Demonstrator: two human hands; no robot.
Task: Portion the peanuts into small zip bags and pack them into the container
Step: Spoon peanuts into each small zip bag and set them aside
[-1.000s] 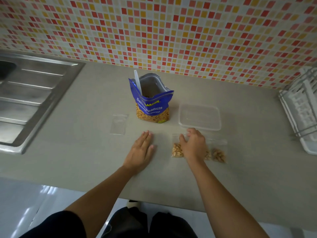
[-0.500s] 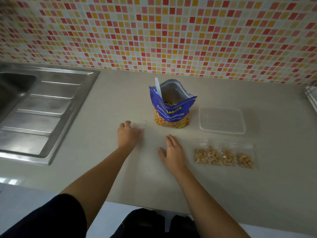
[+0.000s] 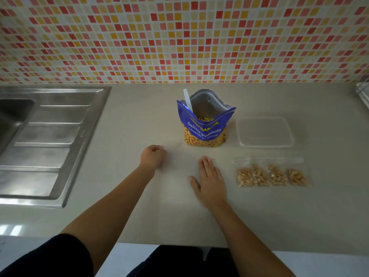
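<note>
Head view: the left grip (image 3: 152,156) is seen knuckles-up on the tabletop (image 3: 139,116) with its fingers curled under, and whether a clear bag is pinched beneath them cannot be told. The right grip (image 3: 211,180) is laid flat, fingers straight, nothing held. The peanut bag (image 3: 205,126) is stood open ahead of both grips, and its scoop (image 3: 187,100) is leaned at the left rim, so the handle is judged nearer the left grip. Filled zip bags (image 3: 270,174) are laid in a row just right of the right grip, the row's long axis running left to right. The container (image 3: 264,131) is set directly behind them, apart, so packing is judged to fall to the right grip.
</note>
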